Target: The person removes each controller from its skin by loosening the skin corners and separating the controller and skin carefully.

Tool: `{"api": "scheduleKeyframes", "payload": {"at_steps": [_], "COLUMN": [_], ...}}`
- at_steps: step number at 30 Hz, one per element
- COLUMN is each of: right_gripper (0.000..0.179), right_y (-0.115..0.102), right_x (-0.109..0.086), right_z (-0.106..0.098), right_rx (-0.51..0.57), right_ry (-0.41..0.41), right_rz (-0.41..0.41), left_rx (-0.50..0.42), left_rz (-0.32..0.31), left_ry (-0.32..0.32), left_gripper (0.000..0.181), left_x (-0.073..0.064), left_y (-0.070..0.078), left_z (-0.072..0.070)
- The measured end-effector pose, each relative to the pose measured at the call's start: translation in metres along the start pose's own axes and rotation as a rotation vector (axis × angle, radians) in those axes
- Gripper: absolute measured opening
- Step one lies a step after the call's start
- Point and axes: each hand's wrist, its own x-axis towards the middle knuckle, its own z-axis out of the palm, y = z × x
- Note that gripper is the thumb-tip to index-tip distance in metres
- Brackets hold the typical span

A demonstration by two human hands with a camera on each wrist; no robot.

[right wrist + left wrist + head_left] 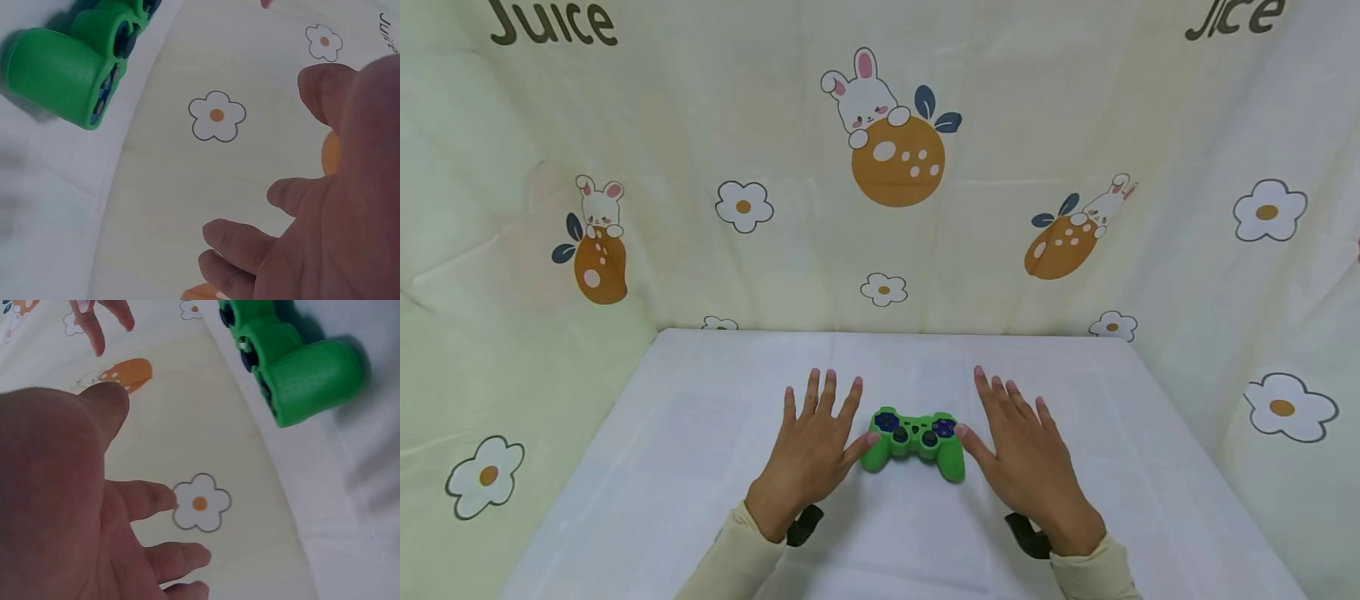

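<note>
A green game controller (pixel 916 446) with dark thumbsticks and blue button areas lies on the white table, its two grips toward the person. My left hand (pixel 814 454) hovers at its left side, fingers spread and straight; in the head view the thumb overlaps the left grip. On the other side my right hand (pixel 1028 454) is held the same way, its thumb near the right edge. Both wrist views show a gap between palm and controller: one grip (pixel 319 381) in the left, the other grip (pixel 53 75) in the right. Neither hand holds anything.
The white tabletop (pixel 700 533) spreads around the controller. Behind it and at both sides hangs a pale cloth (pixel 790 108) printed with rabbits, oranges and flowers. A black strap (pixel 805 525) shows at the left wrist, another black strap (pixel 1028 536) at the right.
</note>
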Motion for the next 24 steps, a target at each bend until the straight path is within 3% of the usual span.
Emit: {"api": "scheduleKeyframes", "payload": {"at_steps": [24], "right_gripper": [0.094], "right_y": [0.013], "right_x": [0.009], "right_z": [0.036], "right_rx": [0.077], "right_ry": [-0.004], "right_rz": [0.006], "left_rx": [-0.029], "left_rz": [-0.02], "left_ry": [0.01], "left_gripper": [0.08], "left_x": [0.013], "left_y": [-0.013], "left_z": [0.04]}}
